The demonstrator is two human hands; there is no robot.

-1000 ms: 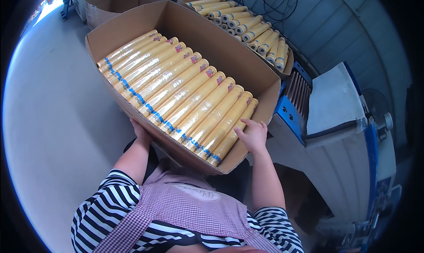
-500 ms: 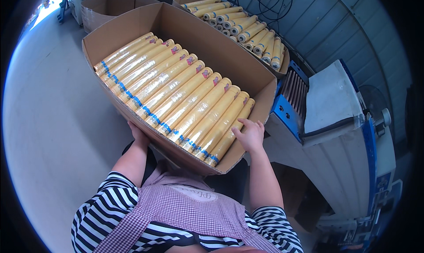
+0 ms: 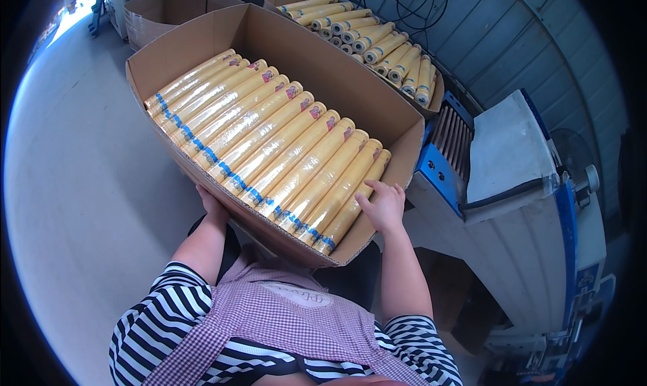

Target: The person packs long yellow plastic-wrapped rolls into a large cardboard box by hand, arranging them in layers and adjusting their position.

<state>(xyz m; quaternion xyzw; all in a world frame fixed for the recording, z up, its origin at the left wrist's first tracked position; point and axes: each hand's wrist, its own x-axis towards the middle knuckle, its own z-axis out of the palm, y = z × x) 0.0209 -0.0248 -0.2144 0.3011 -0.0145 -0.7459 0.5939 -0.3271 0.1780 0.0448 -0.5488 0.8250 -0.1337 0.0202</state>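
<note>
A large open cardboard box [image 3: 283, 55] is tilted in front of me. In it, several long yellow rolls [image 3: 269, 143] lie side by side in shiny clear wrap, with blue marks at their near ends and small red emblems at their far ends. My right hand [image 3: 384, 205] is over the rightmost roll [image 3: 356, 200], thumb and fingers apart and slightly bent, fingertips at or just above its wrap. Against the outside of the box's near wall is my left hand [image 3: 214, 202]; its fingers are mostly hidden by the wall.
A second carton [image 3: 431, 93] behind holds several stacked yellow rolls, their round ends showing. Another open carton [image 3: 145, 28] stands at the back left. To the right is a white and blue machine [image 3: 519, 251] with dark rollers [image 3: 449, 140]. Black cables [image 3: 411, 2] hang by the wall.
Almost nothing differs. The view has shifted very slightly; both hands stay where they were on and by the box.
</note>
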